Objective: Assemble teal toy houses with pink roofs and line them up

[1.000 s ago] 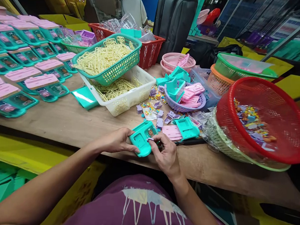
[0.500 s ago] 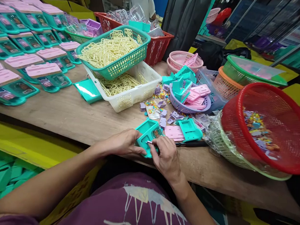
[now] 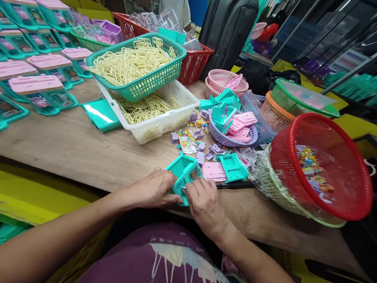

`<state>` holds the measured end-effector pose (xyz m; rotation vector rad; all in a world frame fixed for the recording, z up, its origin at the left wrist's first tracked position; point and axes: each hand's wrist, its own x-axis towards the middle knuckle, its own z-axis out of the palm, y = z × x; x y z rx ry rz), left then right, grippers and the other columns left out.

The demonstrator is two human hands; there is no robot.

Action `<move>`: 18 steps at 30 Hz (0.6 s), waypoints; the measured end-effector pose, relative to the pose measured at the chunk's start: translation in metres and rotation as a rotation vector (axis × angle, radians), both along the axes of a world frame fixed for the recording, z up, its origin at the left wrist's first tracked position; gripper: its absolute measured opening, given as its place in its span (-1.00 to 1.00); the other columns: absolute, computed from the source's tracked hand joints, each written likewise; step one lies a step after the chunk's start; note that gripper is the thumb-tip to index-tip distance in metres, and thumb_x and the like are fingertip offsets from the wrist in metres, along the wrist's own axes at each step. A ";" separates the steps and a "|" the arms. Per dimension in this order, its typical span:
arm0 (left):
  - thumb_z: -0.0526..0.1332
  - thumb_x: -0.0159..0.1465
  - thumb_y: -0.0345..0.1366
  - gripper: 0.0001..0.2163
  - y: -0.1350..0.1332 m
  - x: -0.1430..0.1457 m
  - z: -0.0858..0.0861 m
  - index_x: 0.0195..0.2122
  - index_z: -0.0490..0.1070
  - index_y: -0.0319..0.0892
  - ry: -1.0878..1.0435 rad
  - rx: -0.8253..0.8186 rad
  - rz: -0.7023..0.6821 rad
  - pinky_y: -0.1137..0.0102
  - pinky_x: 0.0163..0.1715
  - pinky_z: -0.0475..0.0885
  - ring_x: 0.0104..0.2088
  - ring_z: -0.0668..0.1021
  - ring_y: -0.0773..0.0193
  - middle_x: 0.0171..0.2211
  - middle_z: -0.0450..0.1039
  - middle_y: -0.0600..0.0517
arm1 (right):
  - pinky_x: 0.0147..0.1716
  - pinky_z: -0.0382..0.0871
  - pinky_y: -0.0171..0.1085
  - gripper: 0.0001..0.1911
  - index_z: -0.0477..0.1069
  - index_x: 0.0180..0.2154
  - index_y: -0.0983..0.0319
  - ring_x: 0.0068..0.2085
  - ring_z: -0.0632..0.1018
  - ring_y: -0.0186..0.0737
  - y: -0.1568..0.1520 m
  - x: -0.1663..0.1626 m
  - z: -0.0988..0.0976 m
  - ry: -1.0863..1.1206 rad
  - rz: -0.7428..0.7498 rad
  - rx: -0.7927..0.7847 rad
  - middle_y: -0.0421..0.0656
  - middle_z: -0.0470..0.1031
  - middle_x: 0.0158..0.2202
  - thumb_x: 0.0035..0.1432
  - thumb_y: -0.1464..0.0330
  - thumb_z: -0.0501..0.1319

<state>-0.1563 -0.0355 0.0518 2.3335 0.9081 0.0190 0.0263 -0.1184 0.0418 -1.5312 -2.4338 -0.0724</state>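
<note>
My left hand (image 3: 157, 188) grips the left side of a teal plastic toy case (image 3: 179, 166), thumb on its near end and fingers behind it. The case is tilted, its hollow half facing up, and a clear bubble sits at its right edge. My right hand (image 3: 206, 203) is closed over the near half of the case. A small pale piece (image 3: 184, 188) sticks out at its pinched fingertips; most of it is hidden. Just beyond lie a pink panel (image 3: 213, 170), a teal tray part (image 3: 234, 166) and several small lilac pieces (image 3: 200, 157).
A teal basket (image 3: 143, 87) of cream plastic pieces rests on a white basket (image 3: 166, 121). Finished-looking teal and pink cases (image 3: 41, 91) stand at left. A red basket (image 3: 293, 171) tilts at right, near a dark pen-like tool (image 3: 235, 185). Beyond the table is another person (image 3: 174, 10).
My right fingertips have pressed in closer to the case, and less of the pale piece shows. The whole view has shifted slightly; the left hand keeps its hold.
</note>
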 end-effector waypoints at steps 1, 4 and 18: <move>0.32 0.17 -0.02 -0.68 -0.001 0.001 0.000 -0.49 0.39 -0.19 0.015 0.030 -0.001 0.42 -0.47 0.25 -0.50 0.42 0.31 -0.49 0.44 0.03 | -0.24 0.11 -0.13 -0.86 0.33 -0.34 0.21 -0.29 0.33 -0.11 0.000 0.000 0.001 -0.015 0.003 -0.001 -0.12 0.39 -0.38 0.29 0.48 0.07; 0.32 0.17 -0.03 -0.68 -0.004 0.003 0.000 -0.46 0.40 -0.21 0.052 0.078 -0.014 0.40 -0.46 0.26 -0.50 0.44 0.29 -0.46 0.45 0.02 | -0.25 0.10 -0.13 -0.86 0.31 -0.37 0.21 -0.29 0.31 -0.10 0.001 -0.003 0.006 -0.065 0.015 -0.004 -0.11 0.38 -0.38 0.24 0.50 0.10; 0.27 0.23 -0.06 -0.68 -0.005 0.007 0.016 -0.47 0.41 -0.25 0.108 -0.010 -0.002 0.47 -0.50 0.23 -0.51 0.44 0.35 -0.46 0.48 0.00 | -0.26 0.10 -0.16 -0.81 0.37 -0.37 0.22 -0.28 0.36 -0.15 0.003 0.002 0.003 0.022 -0.029 -0.011 -0.14 0.42 -0.38 0.33 0.36 0.12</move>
